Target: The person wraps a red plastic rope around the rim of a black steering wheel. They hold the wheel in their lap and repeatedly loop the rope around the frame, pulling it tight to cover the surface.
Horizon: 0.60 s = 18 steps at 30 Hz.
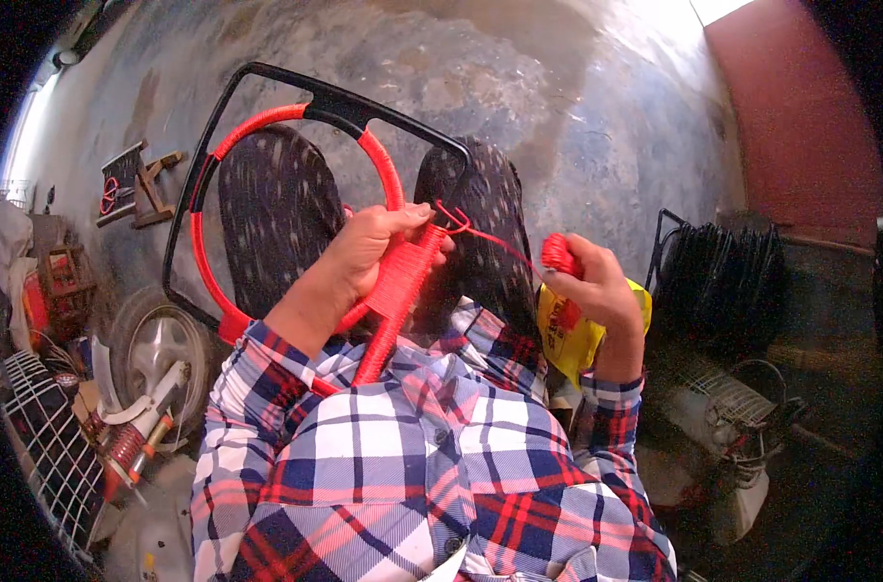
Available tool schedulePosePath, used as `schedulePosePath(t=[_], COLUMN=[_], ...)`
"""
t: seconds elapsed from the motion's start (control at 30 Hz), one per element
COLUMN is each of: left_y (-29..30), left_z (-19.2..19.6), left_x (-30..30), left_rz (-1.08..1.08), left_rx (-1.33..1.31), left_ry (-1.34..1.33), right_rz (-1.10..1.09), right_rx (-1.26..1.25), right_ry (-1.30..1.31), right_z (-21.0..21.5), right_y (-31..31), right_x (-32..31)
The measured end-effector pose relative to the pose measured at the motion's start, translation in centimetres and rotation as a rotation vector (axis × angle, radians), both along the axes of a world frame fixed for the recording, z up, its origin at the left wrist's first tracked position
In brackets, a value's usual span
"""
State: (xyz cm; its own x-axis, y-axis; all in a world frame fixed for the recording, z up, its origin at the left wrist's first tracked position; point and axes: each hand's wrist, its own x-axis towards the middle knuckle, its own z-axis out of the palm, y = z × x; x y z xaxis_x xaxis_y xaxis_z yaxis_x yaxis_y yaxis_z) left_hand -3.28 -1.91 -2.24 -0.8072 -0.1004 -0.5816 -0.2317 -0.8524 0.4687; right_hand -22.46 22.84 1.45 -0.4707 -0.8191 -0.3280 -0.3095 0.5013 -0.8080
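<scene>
Concrete floor (577,116) (stained, grey) carried a wheel (160,351) lying flat at left, white wire grille (44,436) beside it, wooden frame (150,189) further off, stacked black frames (718,276) at right.

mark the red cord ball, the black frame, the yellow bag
red cord ball (559,252), head view, on the wound ball above the right hand's fingers
black frame (267,76), head view, top bar
yellow bag (570,339), head view, front face below the right hand
</scene>
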Motion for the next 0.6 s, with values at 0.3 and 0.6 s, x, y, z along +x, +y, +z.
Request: schedulePosePath(t=[0.3,0.6], left_y=[-0.1,0.1], left_z=[0.5,1.7], left_x=[0.2,-0.1], left_rz=[-0.081,-0.093], left_rx=[-0.114,-0.095], left_ry=[-0.053,-0.074], right_rz=[-0.765,-0.104], right_rx=[-0.500,-0.248], right_ry=[-0.469,-0.130], right_z=[-5.4,-3.2], right_y=[5.6,-5.2], right_x=[-2.5,4.9])
